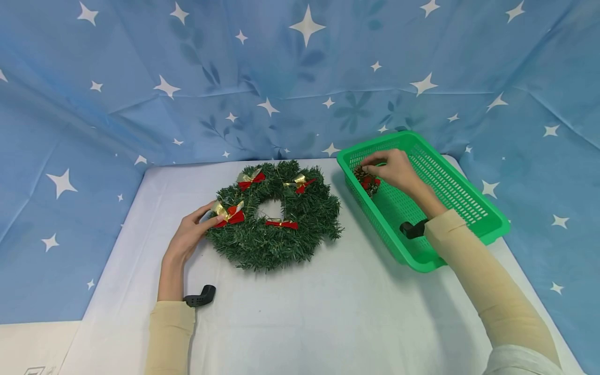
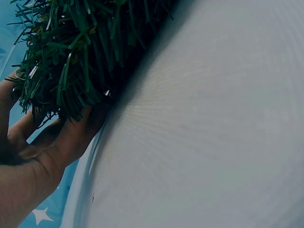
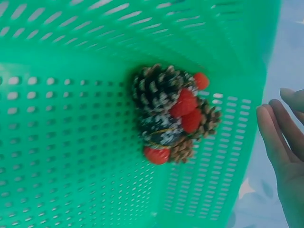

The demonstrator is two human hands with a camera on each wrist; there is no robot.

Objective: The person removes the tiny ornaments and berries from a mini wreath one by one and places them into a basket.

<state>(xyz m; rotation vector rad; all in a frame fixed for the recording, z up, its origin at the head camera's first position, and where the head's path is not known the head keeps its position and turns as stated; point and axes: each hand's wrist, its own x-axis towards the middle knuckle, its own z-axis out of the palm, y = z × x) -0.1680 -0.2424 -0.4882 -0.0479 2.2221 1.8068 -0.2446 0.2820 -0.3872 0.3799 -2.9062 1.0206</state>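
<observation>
A green tinsel wreath (image 1: 276, 245) with several red-and-gold bows lies on the white table (image 1: 300, 312). My left hand (image 1: 208, 216) grips its left edge beside one bow (image 1: 229, 214); in the left wrist view the fingers (image 2: 61, 142) curl under the wreath's needles (image 2: 80, 52). My right hand (image 1: 375, 165) reaches into the green basket (image 1: 422, 263), just above a pine cone cluster with red berries (image 1: 369, 183). In the right wrist view the cluster (image 3: 171, 114) lies on the basket floor (image 3: 71, 118), and the straight fingers (image 3: 280, 137) stay apart from it.
The basket stands at the table's right side, close to the edge. A blue star-patterned cloth (image 1: 300, 78) hangs behind and around the table. White tabletop (image 2: 213, 142) stretches in front of the wreath.
</observation>
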